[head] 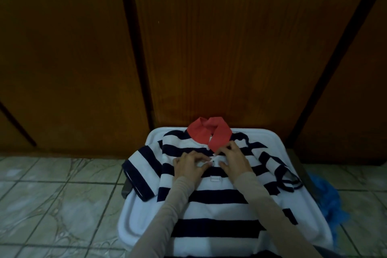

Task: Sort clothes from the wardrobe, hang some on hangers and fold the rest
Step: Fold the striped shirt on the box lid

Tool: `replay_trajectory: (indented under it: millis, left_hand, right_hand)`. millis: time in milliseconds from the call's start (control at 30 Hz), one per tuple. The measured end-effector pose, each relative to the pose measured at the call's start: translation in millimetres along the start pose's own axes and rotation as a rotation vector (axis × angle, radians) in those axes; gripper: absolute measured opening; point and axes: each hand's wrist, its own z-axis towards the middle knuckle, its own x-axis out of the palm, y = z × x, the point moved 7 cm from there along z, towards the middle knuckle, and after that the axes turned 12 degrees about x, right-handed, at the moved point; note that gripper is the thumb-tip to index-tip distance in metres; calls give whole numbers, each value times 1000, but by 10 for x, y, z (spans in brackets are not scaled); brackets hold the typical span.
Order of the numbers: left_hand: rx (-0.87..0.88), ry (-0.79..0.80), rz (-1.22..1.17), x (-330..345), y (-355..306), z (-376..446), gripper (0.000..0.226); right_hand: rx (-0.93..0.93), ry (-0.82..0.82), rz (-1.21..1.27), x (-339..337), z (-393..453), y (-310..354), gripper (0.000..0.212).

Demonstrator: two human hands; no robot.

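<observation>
A navy-and-white striped polo shirt with a red collar lies face up on a white plastic stool top. My left hand and my right hand meet at the shirt's button placket just below the collar. Both pinch the placket fabric with curled fingers, the fingertips nearly touching. The buttons themselves are too small to make out. One short sleeve spreads out to the left; the right sleeve is bunched up.
Closed brown wooden wardrobe doors stand directly behind the stool. Pale marbled floor tiles surround it. A crumpled blue cloth lies on the floor at the stool's right side.
</observation>
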Motion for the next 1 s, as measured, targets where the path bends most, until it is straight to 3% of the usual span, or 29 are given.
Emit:
replay_trajectory:
  millis: [133, 333, 533, 1000]
  left_hand:
    - [-51, -25, -73, 9, 24, 26, 16]
    - [-58, -1, -87, 38, 50, 32, 18]
    - [-35, 28, -47, 80, 50, 27, 22]
    - [42, 41, 55, 78, -23, 18, 20]
  right_hand:
    - [14, -5, 139, 14, -25, 17, 12]
    - [109, -73, 196, 72, -41, 6, 17]
    - [136, 56, 306, 145, 3, -15, 18]
    - [169, 149, 578, 225, 50, -95, 18]
